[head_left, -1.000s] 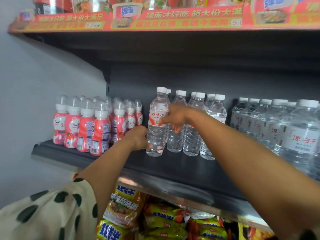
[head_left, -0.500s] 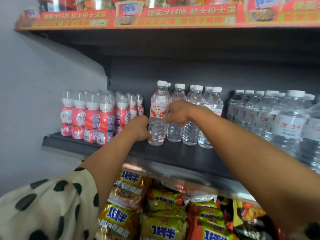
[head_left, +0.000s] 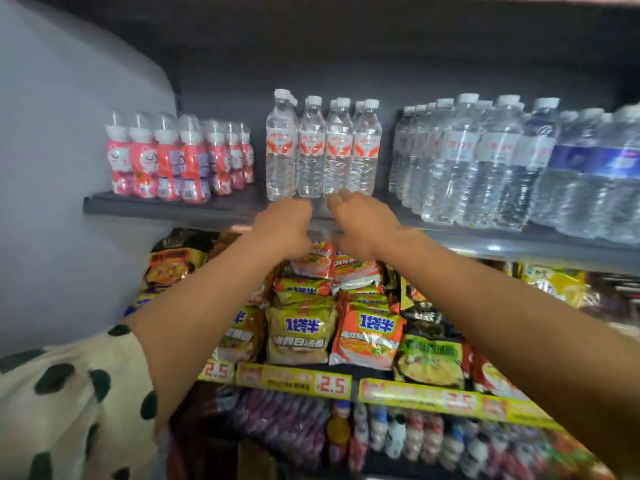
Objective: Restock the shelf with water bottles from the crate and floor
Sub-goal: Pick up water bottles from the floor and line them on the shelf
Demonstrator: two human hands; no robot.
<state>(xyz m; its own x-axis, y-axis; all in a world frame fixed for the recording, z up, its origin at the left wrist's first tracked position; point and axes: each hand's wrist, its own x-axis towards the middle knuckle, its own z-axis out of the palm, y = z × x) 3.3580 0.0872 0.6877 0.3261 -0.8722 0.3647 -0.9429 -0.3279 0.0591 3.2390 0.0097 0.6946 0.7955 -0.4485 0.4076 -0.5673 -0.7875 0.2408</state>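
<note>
The four water bottles [head_left: 322, 148] with orange-and-white labels stand upright in a tight row on the dark shelf [head_left: 166, 206], at about twelve o'clock from both hands; to do this step well, the row wants to sit flush, labels facing out, square to the shelf edge and snug against its neighbours, so any last nudge should be low on the bottle bodies rather than at the caps, where a push would tip them; the bottles look light and thin-walled, so a gentle touch is enough.

The left hand [head_left: 284, 228] sits just below the leftmost bottle's base, back of the hand toward the camera, fingers loosely curled and holding nothing; the right hand [head_left: 363, 220] lies beside it at three o'clock, fingers stretched forward with the tips near the base of the third and fourth bottles; whether they actually touch the plastic I cannot tell, as the frame is blurred there; both forearms reach up and inward from the lower corners, the left from a spotted sleeve [head_left: 69, 393].

At nine o'clock from the row stand the pink drink bottles [head_left: 173, 161]; at three o'clock, the larger water bottles [head_left: 485, 161]; at six o'clock, under the shelf, the noodle packets [head_left: 301, 327]; the crate and floor are out of view, so more stock would, I judge, be fetched next.
</note>
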